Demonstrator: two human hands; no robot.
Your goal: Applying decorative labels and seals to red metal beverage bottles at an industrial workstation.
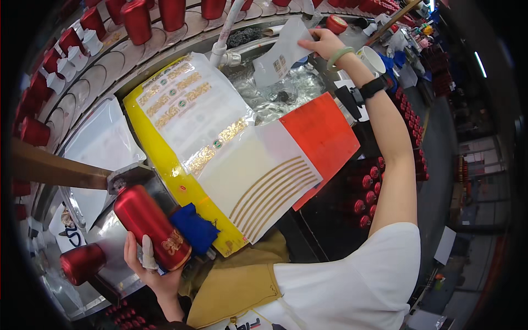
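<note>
My left hand [159,278] is closed around the lower end of a shiny red metal bottle [144,220] with a gold printed design near that end; one finger wears a pale cover. The bottle is tilted, its far end close to a metal bracket. A blue cloth [195,228] lies against its right side. At the far side, my right hand [324,45] pinches a thin whitish decal sheet [269,69] by its upper corner. The sheet hangs over a water-filled basin [294,104] and bears a small printed pattern; whether its lower edge touches the water I cannot tell.
Decal sheets with gold patterns [173,104] and brown curved stripes [275,192] lie on a yellow board [157,146], beside a red-orange sheet [324,135]. A white pipe [225,33] rises behind. Red cups line a conveyor [110,60]. Another red bottle [82,264] lies left.
</note>
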